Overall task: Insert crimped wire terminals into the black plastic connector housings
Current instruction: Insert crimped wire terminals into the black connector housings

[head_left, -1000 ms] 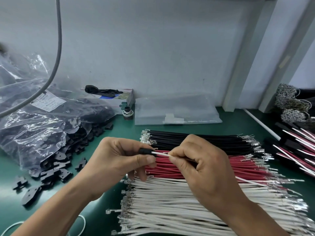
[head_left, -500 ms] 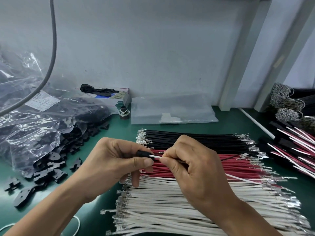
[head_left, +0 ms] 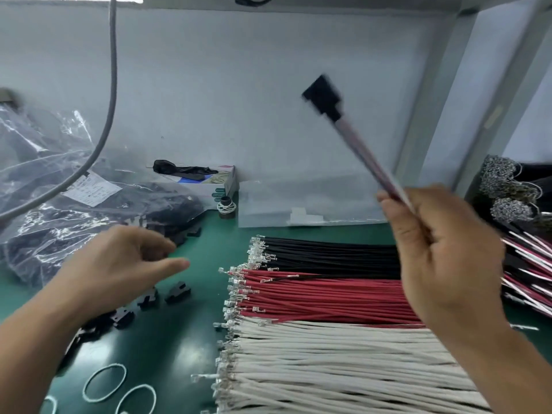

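A blurred wired housing [head_left: 322, 97] is held aloft by its wires in the right hand [head_left: 445, 258]; the left hand [head_left: 119, 264] is held empty, fingers relaxed, above loose housings [head_left: 177, 294].

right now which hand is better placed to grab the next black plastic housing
Left. The left hand hovers open over the loose black plastic housings; the right hand grips the finished wire assembly.

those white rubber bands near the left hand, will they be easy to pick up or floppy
Likely floppy: the white rubber bands are thin loops lying flat on the green mat. Probably very light, and fiddly to pinch. Unlikely to roll.
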